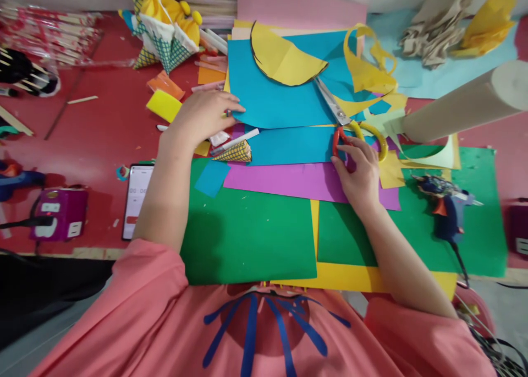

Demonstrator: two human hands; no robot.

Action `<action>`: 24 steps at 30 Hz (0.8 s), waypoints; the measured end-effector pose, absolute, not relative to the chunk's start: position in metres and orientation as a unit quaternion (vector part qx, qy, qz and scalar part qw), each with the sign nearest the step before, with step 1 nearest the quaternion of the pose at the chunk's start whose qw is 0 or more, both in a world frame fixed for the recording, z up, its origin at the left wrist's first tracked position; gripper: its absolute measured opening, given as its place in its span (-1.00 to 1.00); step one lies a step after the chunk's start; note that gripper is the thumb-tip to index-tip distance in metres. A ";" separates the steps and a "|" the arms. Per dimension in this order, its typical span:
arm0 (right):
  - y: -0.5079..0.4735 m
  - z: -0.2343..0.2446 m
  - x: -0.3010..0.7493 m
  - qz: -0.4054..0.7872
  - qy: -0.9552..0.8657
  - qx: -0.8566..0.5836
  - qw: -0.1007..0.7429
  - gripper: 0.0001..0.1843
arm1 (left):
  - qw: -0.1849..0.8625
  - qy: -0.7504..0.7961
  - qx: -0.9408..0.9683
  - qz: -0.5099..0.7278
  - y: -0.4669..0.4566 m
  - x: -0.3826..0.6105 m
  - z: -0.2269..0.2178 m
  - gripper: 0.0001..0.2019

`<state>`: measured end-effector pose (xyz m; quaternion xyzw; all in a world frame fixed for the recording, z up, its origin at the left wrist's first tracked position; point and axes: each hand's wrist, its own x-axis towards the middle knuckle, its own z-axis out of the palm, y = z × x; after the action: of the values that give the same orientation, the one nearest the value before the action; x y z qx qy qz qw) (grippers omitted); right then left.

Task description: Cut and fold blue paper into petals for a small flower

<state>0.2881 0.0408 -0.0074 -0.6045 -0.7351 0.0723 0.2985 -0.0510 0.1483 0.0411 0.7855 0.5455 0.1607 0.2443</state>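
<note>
A pair of scissors (339, 113) with one red and one yellow handle lies slantwise over the coloured sheets, blades toward the upper left. My right hand (358, 170) has its fingers closed around the red handle. By the blade tips, a yellow half-round piece (284, 58) with a dark drawn edge rests on a blue sheet (272, 108). My left hand (208, 113) reaches to that sheet's left edge, fingers stretched out and touching it, the thumb side partly hidden. Just below it are a small checked cone (235, 152) and a white stick or pen (243, 139).
Green sheets (251, 228) and a purple sheet (284, 181) lie nearest me. At right are a glue gun (451, 214), a pale paper roll (466, 102) and yellow offcuts (363, 69). A phone (137, 201) lies at left; checked cone figures (169, 30) stand at the back.
</note>
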 end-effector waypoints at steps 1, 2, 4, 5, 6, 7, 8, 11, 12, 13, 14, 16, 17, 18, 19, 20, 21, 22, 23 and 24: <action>0.041 -0.007 0.288 0.073 -0.734 -0.605 0.298 -0.77 | 0.221 0.560 0.782 0.162 0.148 -0.050 0.043 -0.92; 0.042 -0.006 0.287 0.074 -0.734 -0.606 0.298 -0.77 | 0.197 0.577 0.775 0.163 0.147 -0.049 0.045 -0.96; 0.043 -0.006 0.287 0.078 -0.731 -0.608 0.299 -0.77 | 0.133 0.641 0.733 0.183 0.145 -0.047 0.053 -0.81; 0.043 -0.006 0.288 0.080 -0.730 -0.609 0.300 -0.76 | 0.102 0.654 0.726 0.187 0.144 -0.047 0.058 -0.73; 0.044 -0.006 0.288 0.083 -0.728 -0.611 0.301 -0.76 | 0.061 0.659 0.722 0.201 0.143 -0.048 0.064 -0.67; 0.044 -0.007 0.289 0.085 -0.726 -0.613 0.302 -0.75 | 0.040 0.650 0.730 0.206 0.141 -0.049 0.071 -0.65; 0.045 -0.007 0.289 0.086 -0.724 -0.615 0.301 -0.75 | 0.027 0.637 0.736 0.225 0.139 -0.050 0.078 -0.65; 0.046 -0.009 0.291 0.085 -0.724 -0.619 0.292 -0.74 | 0.021 0.585 0.755 0.296 0.131 -0.051 0.096 -0.79; 0.046 -0.009 0.291 0.082 -0.726 -0.619 0.286 -0.74 | 0.019 0.568 0.758 0.320 0.127 -0.050 0.101 -0.83; 0.046 -0.009 0.292 0.079 -0.729 -0.619 0.281 -0.74 | 0.016 0.560 0.764 0.319 0.124 -0.047 0.104 -0.84; 0.046 -0.009 0.292 0.074 -0.732 -0.618 0.276 -0.73 | -0.009 0.550 0.768 0.328 0.120 -0.044 0.106 -0.80; 0.044 -0.007 0.291 0.059 -0.734 -0.616 0.280 -0.70 | -0.042 0.541 0.769 0.337 0.112 -0.037 0.107 -0.74; 0.042 -0.005 0.289 0.055 -0.735 -0.611 0.288 -0.68 | -0.061 0.533 0.768 0.350 0.107 -0.034 0.106 -0.73; 0.039 -0.003 0.287 0.058 -0.737 -0.603 0.300 -0.66 | -0.082 0.523 0.769 0.359 0.101 -0.030 0.105 -0.72; 0.035 0.001 0.284 0.071 -0.741 -0.589 0.315 -0.64 | -0.084 0.520 0.777 0.344 0.096 -0.028 0.103 -0.74; 0.032 0.004 0.281 0.097 -0.748 -0.570 0.326 -0.62 | -0.090 0.516 0.776 0.350 0.091 -0.027 0.101 -0.76; 0.028 0.008 0.276 0.131 -0.755 -0.548 0.334 -0.60 | -0.084 0.516 0.777 0.350 0.087 -0.026 0.098 -0.77; 0.025 0.011 0.272 0.175 -0.762 -0.528 0.333 -0.57 | -0.063 0.526 0.770 0.356 0.084 -0.026 0.096 -0.77; 0.023 0.014 0.266 0.219 -0.770 -0.503 0.326 -0.54 | -0.029 0.541 0.755 0.369 0.082 -0.028 0.093 -0.76; 0.022 0.016 0.261 0.260 -0.773 -0.482 0.319 -0.49 | 0.005 0.552 0.735 0.395 0.082 -0.029 0.091 -0.75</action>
<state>0.2609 0.0225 0.0161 -0.4822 -0.7730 0.2604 0.3195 -0.0295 0.0819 0.0913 0.7347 0.5516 0.3949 0.0051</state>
